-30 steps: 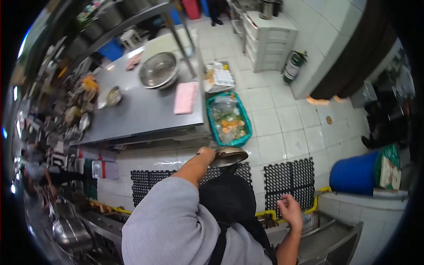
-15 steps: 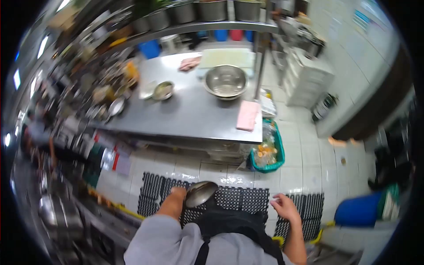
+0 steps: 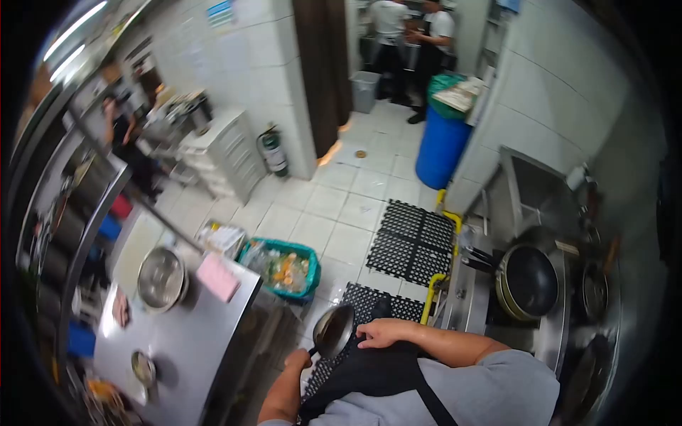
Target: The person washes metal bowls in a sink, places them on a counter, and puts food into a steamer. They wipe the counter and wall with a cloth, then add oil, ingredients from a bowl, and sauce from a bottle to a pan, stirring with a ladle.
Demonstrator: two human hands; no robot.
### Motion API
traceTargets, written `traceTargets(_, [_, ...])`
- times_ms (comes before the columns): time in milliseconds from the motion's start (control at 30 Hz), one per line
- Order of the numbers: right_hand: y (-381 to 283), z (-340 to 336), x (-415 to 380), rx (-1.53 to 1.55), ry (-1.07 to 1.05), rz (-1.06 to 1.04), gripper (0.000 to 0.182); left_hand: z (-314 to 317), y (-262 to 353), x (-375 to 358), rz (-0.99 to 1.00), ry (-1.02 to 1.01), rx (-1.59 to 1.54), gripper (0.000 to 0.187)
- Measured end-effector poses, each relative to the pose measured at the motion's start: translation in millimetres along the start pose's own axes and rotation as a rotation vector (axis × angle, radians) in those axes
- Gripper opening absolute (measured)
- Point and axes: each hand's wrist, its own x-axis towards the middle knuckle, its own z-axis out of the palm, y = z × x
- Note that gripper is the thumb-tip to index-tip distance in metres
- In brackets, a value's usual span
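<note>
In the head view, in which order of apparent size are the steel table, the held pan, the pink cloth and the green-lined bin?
1. Steel table
2. Green-lined bin
3. Held pan and pink cloth: they look too alike to rank.

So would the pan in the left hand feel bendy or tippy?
The pan looks like metal, so it probably won't bend. The left hand grips its handle, off to one side, so the pan might dip or twist. Its shiny surface could feel slippery too.
</note>
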Motion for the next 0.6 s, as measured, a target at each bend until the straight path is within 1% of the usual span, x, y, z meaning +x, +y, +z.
traceTargets(33, [8,-1,-5,0.034,0.072,0.01,0.048,-23,14,23,0.085,0.077,0.003,0.042])
traceTargets(67, [18,-1,-9,0.085,0.116,0.04,0.047,-60,38,23,0.085,0.039,-0.083,0.045])
traceTargets(100, [24,-2,-16,0.114,0.16,0.058,0.047,-86,49,31,0.319,0.226,-0.117,0.047])
traceTargets(133, [30,-6,-22,0.141,0.198,0.081,0.047,-113,65,43,0.436,0.275,-0.266,0.048])
traceTargets(167, [38,-10,-27,0.167,0.238,0.099,0.047,-177,103,-18,0.379,0.084,-0.433,0.037])
traceTargets(233, [58,-17,-36,0.209,0.306,0.135,0.046,-230,130,-16,0.625,-0.303,-0.982,0.029])
traceTargets(300, [79,-26,-45,0.212,0.333,0.155,0.045,-277,164,-18,0.936,-0.721,-1.354,0.024])
traceTargets(333, [92,-32,-47,0.226,0.352,0.166,0.044,-299,193,-29,1.065,-0.542,-1.28,0.021])
traceTargets(367, [103,-36,-50,0.272,0.406,0.198,0.044,-324,224,-46,1.164,-0.512,-1.127,0.026])
traceTargets(433, [127,-47,-59,0.265,0.54,0.146,0.042,-347,281,-72,1.115,-0.423,-1.268,0.026])
traceTargets(500, [134,-65,-75,0.332,0.615,0.225,0.043,-365,310,-28,1.134,-0.247,-1.133,0.026])
traceTargets(533, [139,-73,-84,0.368,0.632,0.268,0.045,-372,325,3,0.941,-0.242,-1.316,0.019])
traceTargets(567, [147,-77,-89,0.399,0.684,0.301,0.045,-377,333,41,0.802,-0.29,-1.476,0.019])
traceTargets(600, [155,-77,-93,0.431,0.731,0.299,0.045,-375,348,51,0.659,-0.066,-1.457,0.025])
